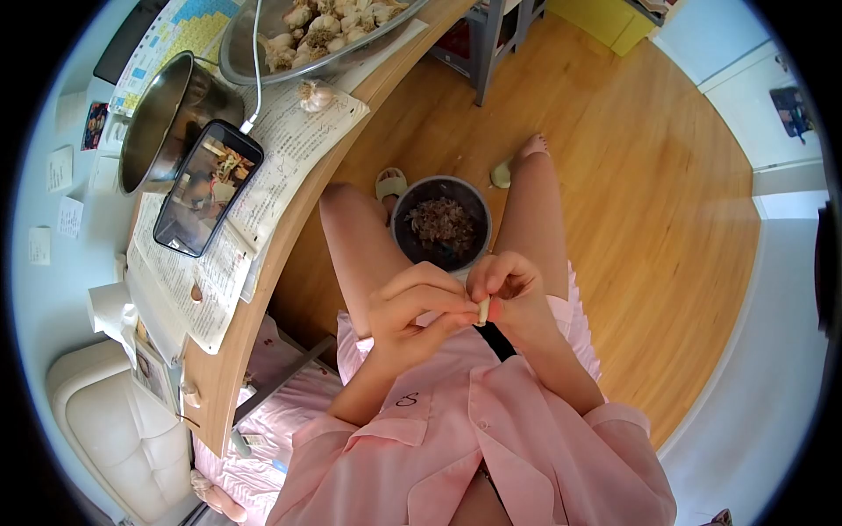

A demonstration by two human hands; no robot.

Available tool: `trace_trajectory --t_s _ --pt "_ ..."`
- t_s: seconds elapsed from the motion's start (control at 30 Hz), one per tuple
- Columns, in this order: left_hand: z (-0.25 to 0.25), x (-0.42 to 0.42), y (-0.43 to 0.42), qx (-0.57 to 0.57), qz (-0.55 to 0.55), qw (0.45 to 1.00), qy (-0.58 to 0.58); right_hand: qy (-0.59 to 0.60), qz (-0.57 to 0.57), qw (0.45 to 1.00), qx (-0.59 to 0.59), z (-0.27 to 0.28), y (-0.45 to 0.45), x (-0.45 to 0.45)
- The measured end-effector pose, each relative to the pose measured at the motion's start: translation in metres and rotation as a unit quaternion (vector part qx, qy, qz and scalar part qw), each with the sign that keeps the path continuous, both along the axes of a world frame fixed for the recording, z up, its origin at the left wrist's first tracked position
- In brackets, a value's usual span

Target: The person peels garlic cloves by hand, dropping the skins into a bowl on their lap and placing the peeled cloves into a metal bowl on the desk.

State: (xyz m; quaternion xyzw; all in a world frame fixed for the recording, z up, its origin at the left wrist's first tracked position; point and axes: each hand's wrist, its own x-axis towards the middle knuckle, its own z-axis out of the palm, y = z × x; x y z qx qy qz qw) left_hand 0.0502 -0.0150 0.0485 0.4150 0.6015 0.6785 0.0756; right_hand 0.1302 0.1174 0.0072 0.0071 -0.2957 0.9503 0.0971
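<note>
A small pale garlic clove (pixel 483 310) is pinched between the fingertips of both hands, above my lap. My left hand (pixel 419 309) grips it from the left side, with thumb and fingers drawn together. From the other side my right hand (pixel 517 294) holds it, thumb against a curled forefinger. Below and beyond the hands, between the knees, stands a dark round bowl (pixel 469 200) on the floor side. Brownish garlic skins (pixel 438 224) lie in its bottom. Whether the clove still carries skin is too small to tell.
On the desk (pixel 329 171) at left, a metal basin (pixel 233 54) holds several garlic bulbs (pixel 324 31). One garlic bulb (pixel 316 95) lies on printed sheets (pixel 289 153). A cabled phone (pixel 209 188) leans by a steel pot (pixel 140 131). A grey stool (pixel 491 44) stands beyond.
</note>
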Motion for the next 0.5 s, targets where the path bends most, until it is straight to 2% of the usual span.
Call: trace_trajectory --t_s 0.1,0.2,0.5 --pt "-0.001 0.001 -0.002 0.028 0.006 0.999 -0.018 0.051 -0.037 0.998 0.010 0.008 0.000 -0.005" --pt "0.006 0.006 -0.001 0.040 0.047 0.994 -0.089 0.042 -0.050 0.998 0.016 0.017 0.002 -0.006" --pt "0.019 0.001 -0.005 -0.053 0.076 0.996 0.017 0.069 -0.089 0.985 0.133 0.029 0.005 -0.002"
